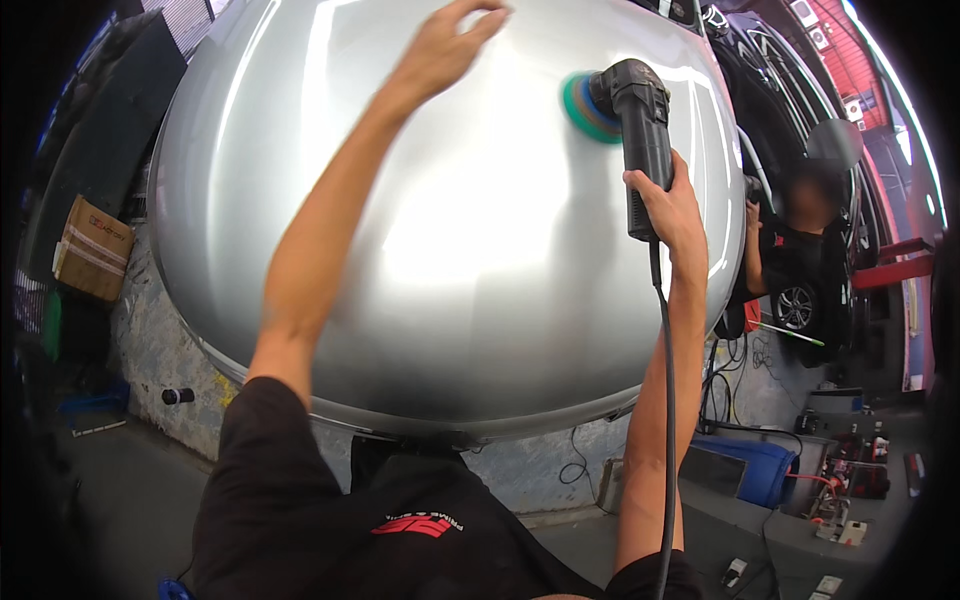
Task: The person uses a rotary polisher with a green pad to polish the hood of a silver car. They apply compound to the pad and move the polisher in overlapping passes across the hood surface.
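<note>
A silver car hood [450, 330] fills the middle of the view, with bright light reflected in its glossy surface. My right hand [672, 208] is wrapped round the black body of a corded polisher [640, 120], near its cord end. The green pad [585, 108] at the polisher's head is tilted against the right side of the hood, its edge slightly blurred. The black cord [668, 400] runs down along my right forearm. My left hand [452, 42] is over the far part of the hood, holding nothing, its thumb and fingers apart.
Another person [800, 235] crouches at the right beside a dark car [785, 80]. A cardboard box [93, 248] stands at the left, with a small dark cylinder [178, 396] on the floor. Cables, a blue bag [765, 470] and assorted gear lie at the lower right.
</note>
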`<action>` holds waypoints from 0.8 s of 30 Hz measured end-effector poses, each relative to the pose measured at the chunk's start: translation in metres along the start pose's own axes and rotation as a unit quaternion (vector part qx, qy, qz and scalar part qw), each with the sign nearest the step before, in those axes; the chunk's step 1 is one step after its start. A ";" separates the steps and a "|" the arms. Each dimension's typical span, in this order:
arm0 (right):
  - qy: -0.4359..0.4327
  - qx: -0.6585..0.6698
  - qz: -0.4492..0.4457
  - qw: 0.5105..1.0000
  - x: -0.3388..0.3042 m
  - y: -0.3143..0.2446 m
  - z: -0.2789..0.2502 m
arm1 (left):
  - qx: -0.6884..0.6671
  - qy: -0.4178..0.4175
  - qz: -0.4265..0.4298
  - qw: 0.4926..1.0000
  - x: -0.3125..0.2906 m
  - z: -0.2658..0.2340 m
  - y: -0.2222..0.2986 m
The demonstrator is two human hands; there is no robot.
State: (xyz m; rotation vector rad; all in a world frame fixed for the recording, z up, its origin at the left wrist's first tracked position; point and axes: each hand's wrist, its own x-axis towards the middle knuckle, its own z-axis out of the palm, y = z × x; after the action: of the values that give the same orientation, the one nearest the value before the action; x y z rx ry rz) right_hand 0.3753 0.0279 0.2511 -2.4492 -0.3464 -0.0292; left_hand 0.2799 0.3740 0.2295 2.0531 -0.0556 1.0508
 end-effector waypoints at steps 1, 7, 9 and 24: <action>0.004 -0.002 -0.003 1.000 0.004 0.000 0.003 | 0.014 -0.022 -0.010 1.000 -0.009 -0.013 0.001; 0.001 -0.018 0.013 1.000 0.023 0.003 -0.011 | 0.059 -0.054 -0.046 0.996 -0.127 -0.086 0.067; -0.003 -0.022 0.016 1.000 0.032 0.003 -0.008 | 0.117 -0.066 -0.068 0.989 -0.178 -0.100 0.082; -0.022 -0.039 0.009 0.999 0.120 -0.012 -0.001 | 0.260 -0.008 -0.193 0.946 -0.352 -0.088 0.056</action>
State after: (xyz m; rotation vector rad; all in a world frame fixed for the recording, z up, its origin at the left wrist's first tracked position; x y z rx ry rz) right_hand 0.4879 0.0655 0.2723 -2.5339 -0.3495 0.0202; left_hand -0.0282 0.2897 0.0493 2.4009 0.6567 0.8555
